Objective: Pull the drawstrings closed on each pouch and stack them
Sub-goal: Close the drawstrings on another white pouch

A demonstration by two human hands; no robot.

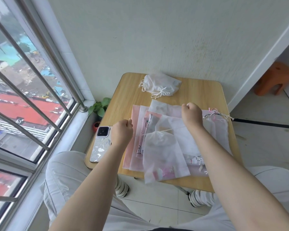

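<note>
A translucent white pouch lies at the front of a spread of pink and white pouches on the small wooden table. Its mouth is gathered into a bunch near the top. My left hand pinches one white drawstring end out to the left. My right hand pinches the other end up and to the right. The strings run taut from the pouch's neck to both fists. At the table's back lies a heap of white pouches with their mouths drawn shut, cords trailing.
A phone in a patterned case lies at the table's left edge. A small potted plant stands on the floor by the window. An orange stool stands at the far right. My knees flank the table.
</note>
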